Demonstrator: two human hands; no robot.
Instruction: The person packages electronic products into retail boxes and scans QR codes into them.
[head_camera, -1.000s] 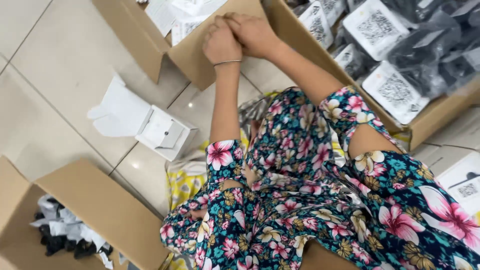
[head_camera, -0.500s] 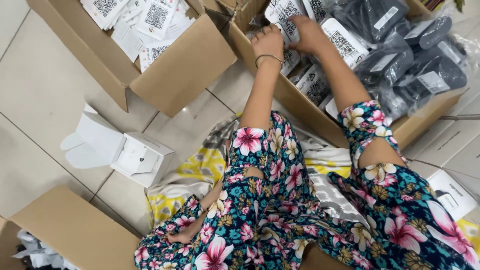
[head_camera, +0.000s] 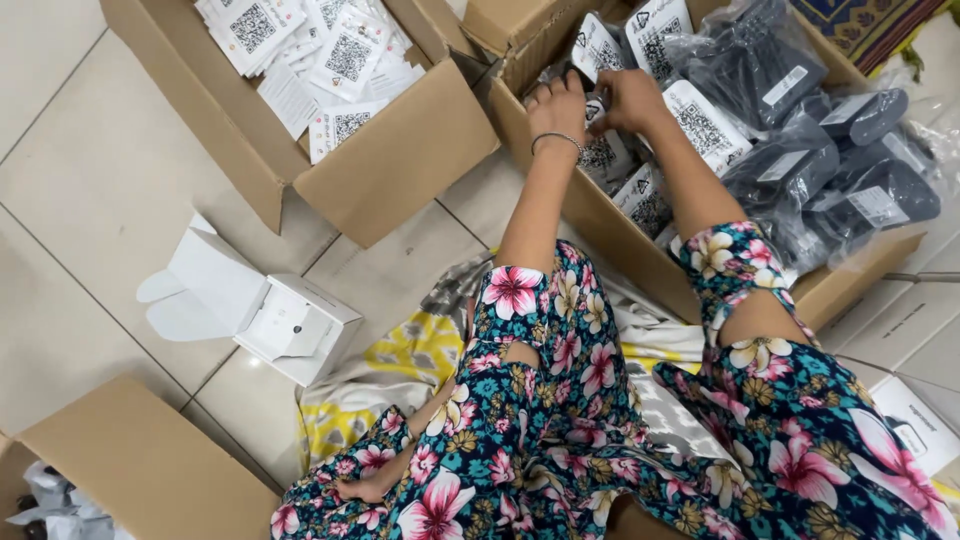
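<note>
Brown corrugated cardboard makes up the large open box (head_camera: 640, 250) at one o'clock in the head view, and both hands reach into it. Its inside holds flat white plastic packets with square black code prints (head_camera: 705, 125) along the near wall and dark grey items sealed in clear plastic bags (head_camera: 850, 190) toward three o'clock.

Her left hand (head_camera: 560, 105), with a thin metal bangle (head_camera: 556, 140) on the wrist, rests knuckles up on the packets by the box's near corner; its fingers are curled down among them, and whether they grip one cannot be told. Her right hand (head_camera: 625, 100) lies just beside it at twelve o'clock, fingers closed around the edge of one white packet.

At eleven o'clock a second open cardboard box (head_camera: 400, 170) holds a loose heap of white printed paper cards (head_camera: 320, 60). At nine o'clock a small white carton with its flaps open (head_camera: 290, 325) sits on the pale tiled floor (head_camera: 90, 200). At seven o'clock the flap of a third cardboard box (head_camera: 140, 460) shows. Floral sleeves and trousers (head_camera: 560, 400) fill six o'clock, above a yellow and grey patterned mat (head_camera: 400, 365).
</note>
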